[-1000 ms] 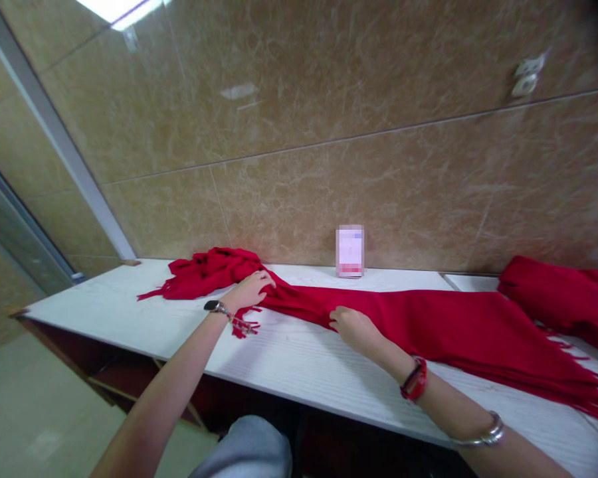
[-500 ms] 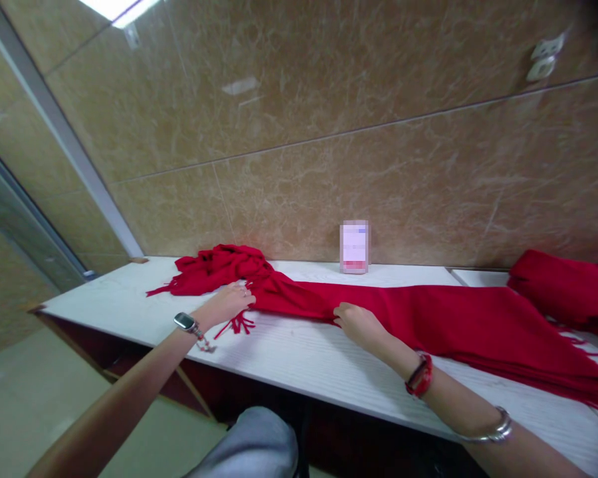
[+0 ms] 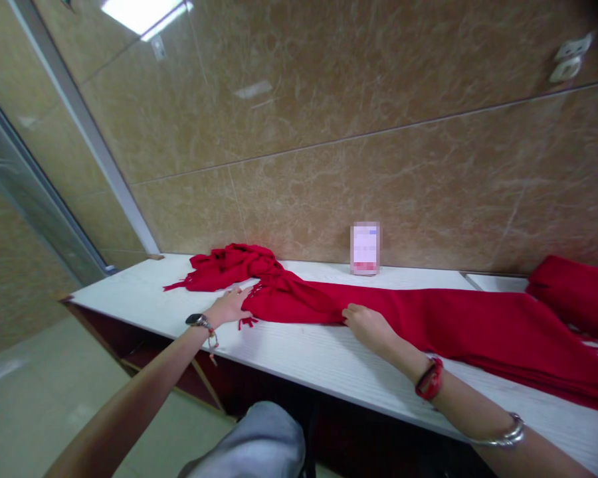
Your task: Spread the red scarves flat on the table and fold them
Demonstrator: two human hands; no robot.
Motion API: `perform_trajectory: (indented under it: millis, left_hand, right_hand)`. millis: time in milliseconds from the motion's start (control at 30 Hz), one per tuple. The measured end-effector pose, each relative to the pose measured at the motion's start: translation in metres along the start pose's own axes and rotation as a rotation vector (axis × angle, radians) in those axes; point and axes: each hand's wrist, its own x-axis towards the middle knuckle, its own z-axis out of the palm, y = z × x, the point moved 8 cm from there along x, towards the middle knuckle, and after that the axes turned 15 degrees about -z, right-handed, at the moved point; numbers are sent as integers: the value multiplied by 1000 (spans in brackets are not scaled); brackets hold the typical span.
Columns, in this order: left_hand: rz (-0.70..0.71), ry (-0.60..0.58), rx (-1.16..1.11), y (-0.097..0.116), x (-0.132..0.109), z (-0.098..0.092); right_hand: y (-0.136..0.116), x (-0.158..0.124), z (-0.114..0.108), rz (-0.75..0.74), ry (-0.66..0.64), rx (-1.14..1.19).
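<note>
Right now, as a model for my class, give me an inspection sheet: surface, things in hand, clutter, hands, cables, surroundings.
Surface: white tabletop, shelf compartments beneath its left part.
Things in hand: red scarf, laid lengthwise, bunched red fabric at its left end.
Clutter: red cloth heaped at far right; upright phone-like device, screen pixelated.
Hands: left hand touching the scarf; right hand apparently pinching its near edge.
Cables: nothing seen.
Surroundings: tan marbled wall behind, white fitting on it.

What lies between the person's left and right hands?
In the head view, a stretch of red cloth lies between the left hand and the right hand, on the white tabletop.
</note>
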Motion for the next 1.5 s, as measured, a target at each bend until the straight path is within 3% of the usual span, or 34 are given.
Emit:
perform_trajectory:
  millis: [167,333,433,500,600,667,867,1000,1100,1167,1367,1500]
  left_hand:
    - [-163,35,44,-14,12,18]
    - [-304,197,106,-45,28,-9]
    - [-350,237,115,-48,29,-20]
    - [-162,175,97,-24,24,-15]
    - [394,-27,-5,36,-9,2]
    - [591,-114,-100,57,-31,5]
    - [508,-135,-126,55,-34,1]
    - [463,47,-51,63,-28,-15]
    - [451,252,-20,85,-21,-32]
    - [472,320,15,107,-12,-36]
    - [724,297,130,178,9,-18]
    - [800,291,137,184,8,-24]
  right_hand:
    - [-1,0,-3,-3,13,3]
    - [-2,0,0,-19,12,-10]
    - [-2,0,-1,-19,11,-4]
    - [-2,0,-2,-20,7,7]
    - [-1,-1,-3,-10,-7,12]
    - [-1,-1,-3,-4,-13,8]
    - [-2,-1,0,-24,-8,-5]
    - [-4,0,-3,-37,14,-11]
    - [-7,-1,-8,-42,34,8]
    - [-8,-2,-9,-38,34,30]
    - [-10,-2,-8,-57,18,42]
    - [-10,-2,-8,-60,18,54]
